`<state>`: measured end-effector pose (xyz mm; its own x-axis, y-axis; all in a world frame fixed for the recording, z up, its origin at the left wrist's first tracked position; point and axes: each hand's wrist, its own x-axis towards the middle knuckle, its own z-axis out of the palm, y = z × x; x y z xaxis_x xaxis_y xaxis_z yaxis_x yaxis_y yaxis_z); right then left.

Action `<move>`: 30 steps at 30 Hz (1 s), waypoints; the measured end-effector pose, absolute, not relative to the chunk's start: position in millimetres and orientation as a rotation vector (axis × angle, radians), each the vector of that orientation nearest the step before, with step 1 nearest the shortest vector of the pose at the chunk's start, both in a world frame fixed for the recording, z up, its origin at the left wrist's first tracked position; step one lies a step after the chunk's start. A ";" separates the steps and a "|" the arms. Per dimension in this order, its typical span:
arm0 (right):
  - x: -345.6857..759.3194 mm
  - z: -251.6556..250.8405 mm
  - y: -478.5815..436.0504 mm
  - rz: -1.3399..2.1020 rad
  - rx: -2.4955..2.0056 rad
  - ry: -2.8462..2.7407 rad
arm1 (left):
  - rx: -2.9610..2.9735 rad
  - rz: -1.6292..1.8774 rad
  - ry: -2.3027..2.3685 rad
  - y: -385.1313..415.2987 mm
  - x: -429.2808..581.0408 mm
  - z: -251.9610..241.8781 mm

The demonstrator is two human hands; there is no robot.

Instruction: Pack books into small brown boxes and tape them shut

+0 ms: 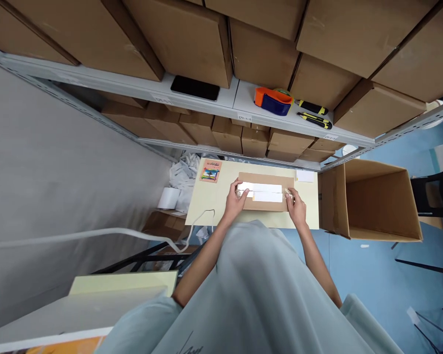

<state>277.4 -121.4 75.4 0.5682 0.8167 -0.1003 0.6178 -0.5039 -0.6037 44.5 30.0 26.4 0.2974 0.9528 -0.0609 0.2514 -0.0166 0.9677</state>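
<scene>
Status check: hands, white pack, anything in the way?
Left hand at left end of white pack, right hand at right end. Pack atop brown cardboard. White cable near left edge of table, apart from both hands.

1. Shirt (258,295), pale grey-blue, loose: is filling six o'clock, is showing soft folds.
2. Marking (192,349), thin dark strokes: is showing near half past six.
3. Left sleeve (143,314), short, matching: is appearing at seven.
4. Right sleeve (369,324), matching: is appearing at four.
</scene>
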 end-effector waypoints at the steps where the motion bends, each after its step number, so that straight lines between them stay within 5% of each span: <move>1: 277.6 75.9 -118.8 0.519 -2.299 -1.149 | 1.499 0.828 1.160 33.5 44.7 26.8; 30: 271.1 67.2 -128.9 0.492 -2.256 -1.064 | 1.452 0.872 1.136 32.2 38.2 14.3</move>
<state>271.1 -128.9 67.2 0.6119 0.7871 -0.0779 0.5688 -0.5064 -0.6481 38.2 32.2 14.3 0.2842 0.9572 -0.0551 0.1943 -0.0012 0.9809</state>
